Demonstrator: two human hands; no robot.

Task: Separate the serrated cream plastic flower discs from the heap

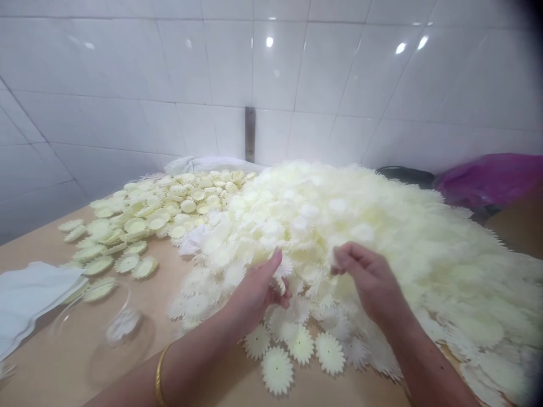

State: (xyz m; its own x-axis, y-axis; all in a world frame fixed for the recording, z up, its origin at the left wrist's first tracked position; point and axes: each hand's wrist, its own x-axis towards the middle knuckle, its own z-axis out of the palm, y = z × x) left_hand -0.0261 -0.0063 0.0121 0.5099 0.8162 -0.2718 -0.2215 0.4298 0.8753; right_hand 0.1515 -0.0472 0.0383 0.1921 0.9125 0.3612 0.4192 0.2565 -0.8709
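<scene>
My left hand is curled in front of a big heap, thumb up, with a pale toothed flower-shaped disc between thumb and fingers. To its right, my right hand is closed in a pinch, slightly blurred; what its fingertips hold is not clear. Behind both hands rises the heap of thin, pale yellow-white toothed discs. Several loose discs with small centre holes lie flat on the table just below my hands.
On the brown table, thicker layered yellow discs are piled at left. White sheets and a clear round container with something white lie nearer. A purple bag sits at far right. Behind is a tiled wall with a metal strip.
</scene>
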